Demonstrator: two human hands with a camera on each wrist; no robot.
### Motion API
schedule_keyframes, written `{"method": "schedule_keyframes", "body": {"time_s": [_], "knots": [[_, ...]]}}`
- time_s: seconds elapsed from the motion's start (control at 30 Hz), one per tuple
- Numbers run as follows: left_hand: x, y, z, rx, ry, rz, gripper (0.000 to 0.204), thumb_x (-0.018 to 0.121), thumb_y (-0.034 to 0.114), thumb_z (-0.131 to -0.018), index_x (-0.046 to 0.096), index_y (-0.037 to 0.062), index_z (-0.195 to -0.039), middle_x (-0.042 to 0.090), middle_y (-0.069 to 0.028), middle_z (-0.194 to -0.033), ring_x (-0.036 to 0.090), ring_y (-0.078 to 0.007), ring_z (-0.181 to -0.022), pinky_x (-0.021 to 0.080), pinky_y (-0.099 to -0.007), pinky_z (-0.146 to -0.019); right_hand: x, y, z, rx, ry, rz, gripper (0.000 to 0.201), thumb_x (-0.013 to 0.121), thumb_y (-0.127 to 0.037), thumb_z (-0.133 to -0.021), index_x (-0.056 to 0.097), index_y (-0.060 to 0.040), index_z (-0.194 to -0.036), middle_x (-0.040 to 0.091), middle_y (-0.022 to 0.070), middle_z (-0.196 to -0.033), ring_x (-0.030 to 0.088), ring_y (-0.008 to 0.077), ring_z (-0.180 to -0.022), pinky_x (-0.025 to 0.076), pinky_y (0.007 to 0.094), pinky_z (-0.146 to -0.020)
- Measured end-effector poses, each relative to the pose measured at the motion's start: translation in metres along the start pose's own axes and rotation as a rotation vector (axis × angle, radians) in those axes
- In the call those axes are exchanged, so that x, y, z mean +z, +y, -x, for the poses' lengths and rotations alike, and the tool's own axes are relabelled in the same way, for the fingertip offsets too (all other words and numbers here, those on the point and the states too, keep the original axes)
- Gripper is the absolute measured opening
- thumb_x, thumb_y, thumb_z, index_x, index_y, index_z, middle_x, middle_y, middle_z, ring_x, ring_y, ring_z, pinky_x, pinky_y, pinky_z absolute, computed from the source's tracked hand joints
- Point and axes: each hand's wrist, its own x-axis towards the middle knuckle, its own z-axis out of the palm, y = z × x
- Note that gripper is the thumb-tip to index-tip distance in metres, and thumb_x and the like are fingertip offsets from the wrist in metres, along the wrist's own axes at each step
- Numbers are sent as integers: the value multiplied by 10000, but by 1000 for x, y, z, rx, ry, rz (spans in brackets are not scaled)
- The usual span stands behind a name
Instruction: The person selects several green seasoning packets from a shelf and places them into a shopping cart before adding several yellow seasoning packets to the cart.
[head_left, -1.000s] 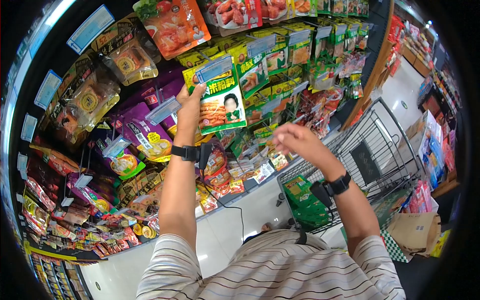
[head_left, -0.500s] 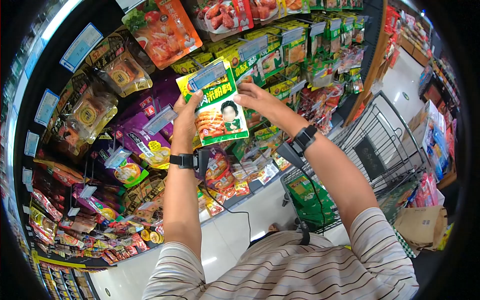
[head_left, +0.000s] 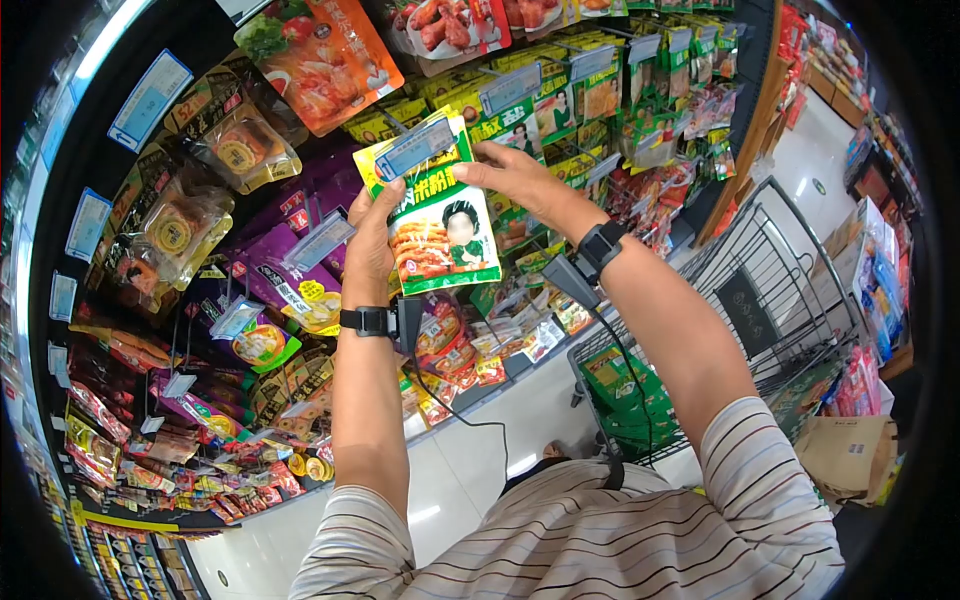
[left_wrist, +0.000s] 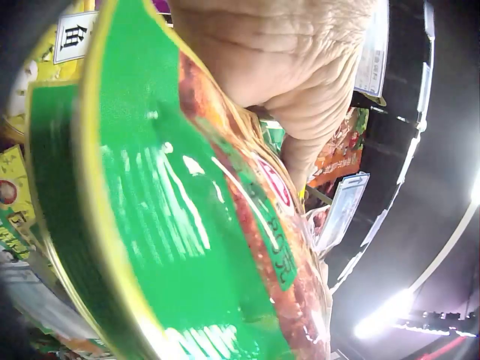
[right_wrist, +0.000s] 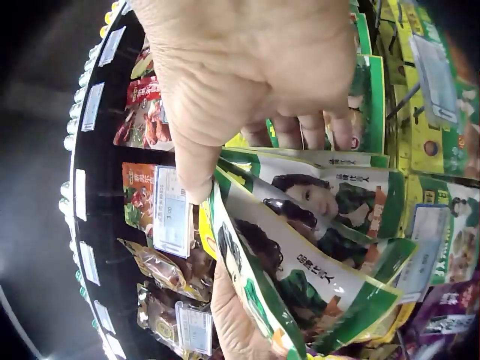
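Note:
Several green, yellow and white seasoning packets (head_left: 445, 240) hang at a shelf hook, behind a blue-and-white price tag (head_left: 415, 152). My left hand (head_left: 370, 240) grips their left edge, thumb on the front. At the upper right side, my right hand (head_left: 512, 176) pinches the packets, with its thumb in front and its fingers behind. The right wrist view shows the packets (right_wrist: 330, 281) fanned apart in layers, and part of the left hand (right_wrist: 234, 319) below. In the left wrist view, the glossy green packet (left_wrist: 172, 217) fills the foreground.
More packets hang around the hands: orange pouches (head_left: 320, 65), purple bags (head_left: 285, 275) and brown vacuum packs (head_left: 245, 140). A shopping cart (head_left: 760, 290) with green packs (head_left: 620, 390) in it stands at the right. A paper bag (head_left: 848, 455) is beside it.
My right hand has come left and up from open air near the cart to the packets' upper right side and now pinches them. The left hand keeps its grip on the left edge.

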Motion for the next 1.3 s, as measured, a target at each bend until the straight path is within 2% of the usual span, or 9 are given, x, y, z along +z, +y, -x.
{"method": "schedule_keyframes", "body": {"time_s": [0.23,0.43,0.53,0.67,0.83,0.93,1.07,1.2,1.3], "knots": [[2,-2,0,-43,-59,71,311,666,113,-936,593,12,-1221,679,-99,-1154,673,-169,-996,553,-316,-893,-5,-8,6,-34,17,87,538,728,-457,-855,668,21,-1094,653,46,-931,580,101,-859,463,270,-777],[19,-4,8,-124,-83,17,302,677,114,-925,611,25,-1206,681,-74,-1133,659,-156,-995,537,-311,-884,-5,-7,30,-56,96,85,386,691,-312,-896,680,-1,-1125,676,25,-948,586,98,-842,470,272,-798],[25,-15,9,-142,-127,-18,311,663,122,-934,601,18,-1221,680,-70,-1133,656,-150,-990,528,-310,-889,-11,1,46,-12,57,-45,388,675,-275,-914,658,-8,-1195,689,32,-1112,599,101,-998,466,288,-895],[34,-26,13,-158,-196,-153,314,654,129,-939,596,13,-1225,682,-68,-1126,661,-152,-972,525,-320,-890,-33,14,67,94,102,220,379,701,-309,-890,694,2,-1106,716,47,-1004,614,96,-928,480,281,-843],[65,-26,38,-198,-254,-303,314,679,158,-930,606,25,-1205,678,-57,-1094,653,-135,-933,530,-299,-844,-63,-5,110,121,46,542,464,755,-438,-826,713,15,-920,589,-3,-694,516,89,-661,400,282,-561],[88,-28,55,-87,-305,-474,333,698,184,-926,618,12,-1200,681,-52,-1093,627,-107,-941,501,-268,-852,-80,-10,136,170,22,475,559,751,-467,-793,713,31,-1043,705,96,-874,666,192,-758,542,321,-714],[122,-33,74,-107,-340,-479,332,701,184,-928,621,7,-1198,688,-47,-1080,623,-101,-949,489,-258,-856,-102,-46,177,223,-32,479,619,758,-482,-803,686,36,-1132,704,110,-956,673,172,-789,563,307,-743],[147,-63,90,-275,-424,-335,297,679,169,-940,617,21,-1189,687,-39,-1083,627,-100,-951,496,-263,-849,-126,-62,209,346,-98,666,573,762,-483,-802,702,-26,-1143,711,74,-941,666,149,-759,556,287,-714],[165,-91,103,-502,-407,-428,240,680,183,-937,633,73,-1145,669,4,-991,629,-83,-818,513,-247,-718,-147,-40,235,357,-160,453,409,739,-378,-863,703,-20,-1058,682,11,-847,623,89,-763,512,250,-686]]}}
